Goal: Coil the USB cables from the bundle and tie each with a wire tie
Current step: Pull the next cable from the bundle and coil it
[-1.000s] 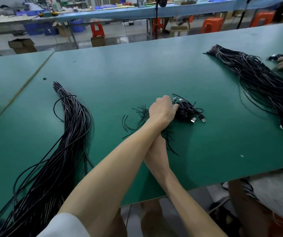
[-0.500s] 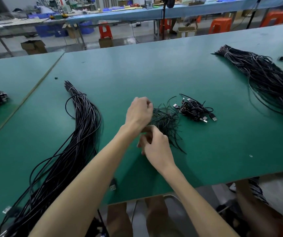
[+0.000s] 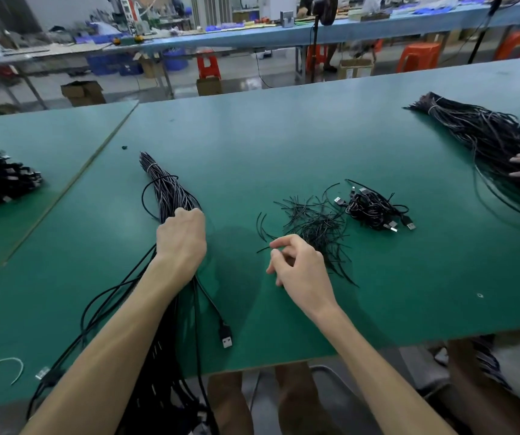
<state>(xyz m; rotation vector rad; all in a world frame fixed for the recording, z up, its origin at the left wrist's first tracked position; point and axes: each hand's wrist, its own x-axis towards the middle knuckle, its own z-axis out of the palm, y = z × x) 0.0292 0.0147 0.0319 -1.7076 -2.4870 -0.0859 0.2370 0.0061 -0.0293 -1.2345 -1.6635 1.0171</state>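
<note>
L hand grips USB cable bundle on tabletop. R hand, fingers curled, sits beside wire-tie pile; whether it pinches a tie: cannot tell.

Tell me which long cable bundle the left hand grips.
The left-side bundle, banded pale near its far tip; the left hand grips its middle. The other bundle lies far right.

No lettering can be read on the cable bundle or cardboard boxes.
</note>
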